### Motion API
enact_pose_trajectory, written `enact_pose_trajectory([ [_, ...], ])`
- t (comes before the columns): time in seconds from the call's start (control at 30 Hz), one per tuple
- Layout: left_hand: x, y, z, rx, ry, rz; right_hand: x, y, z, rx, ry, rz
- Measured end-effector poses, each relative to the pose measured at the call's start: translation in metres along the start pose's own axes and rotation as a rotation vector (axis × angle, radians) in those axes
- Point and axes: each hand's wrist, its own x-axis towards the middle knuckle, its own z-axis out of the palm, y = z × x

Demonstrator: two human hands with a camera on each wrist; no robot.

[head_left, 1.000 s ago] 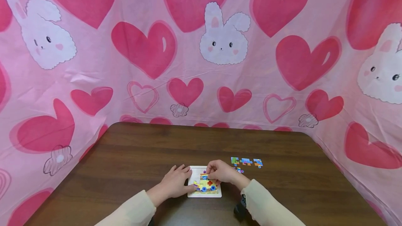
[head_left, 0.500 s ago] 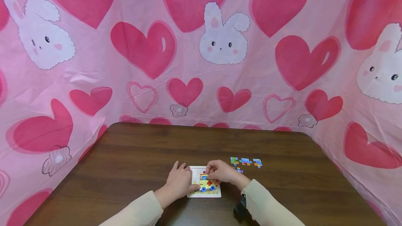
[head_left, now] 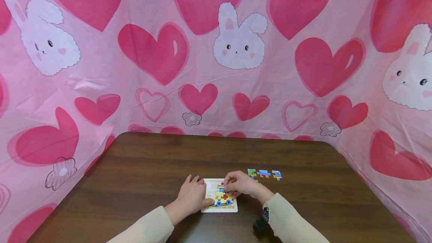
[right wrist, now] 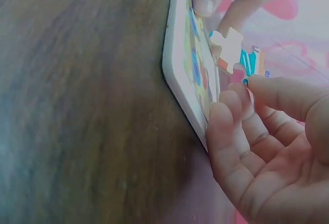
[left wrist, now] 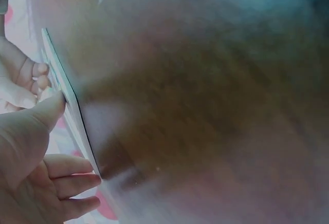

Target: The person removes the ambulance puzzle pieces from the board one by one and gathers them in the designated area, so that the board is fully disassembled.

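A white-framed jigsaw puzzle board (head_left: 219,210) lies on the table, partly filled with a picture of a yellow vehicle with blue wheels and a red cross. My left hand (head_left: 192,196) rests along its left side, fingers extended and thumb lying over the board. Above the board's right part, my right hand (head_left: 241,185) pinches a blue-striped puzzle piece (right wrist: 250,62) between thumb and fingertips. A cream puzzle piece (right wrist: 227,48) with a red corner hangs with it, seemingly joined, both tilted clear of the board in the right wrist view. The fingers hide part of the board.
Several loose puzzle pieces (head_left: 264,173) lie on the brown wooden table (head_left: 162,160) beyond my right hand. A black device (head_left: 260,226) sits at my right wrist. A pink curtain (head_left: 209,74) with hearts and rabbits surrounds the table.
My right hand has risen slightly, and the pinched blue-striped piece has tilted up with the cream piece. Earlier, my left hand shifted a little right, its thumb moving further over the board.
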Motion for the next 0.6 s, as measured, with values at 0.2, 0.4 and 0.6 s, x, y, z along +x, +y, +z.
enact_pose_trajectory([
  [0.2,-0.003,-0.004,0.0,-0.049,-0.02,0.035,-0.01,-0.001,-0.015,-0.016,0.062,0.004],
  [0.4,-0.007,-0.009,-0.002,-0.116,-0.078,0.058,-0.023,-0.001,-0.039,-0.007,0.132,-0.004],
  [0.6,-0.01,-0.016,-0.004,-0.152,-0.103,0.1,-0.035,0.001,-0.064,-0.044,0.187,-0.013],
])
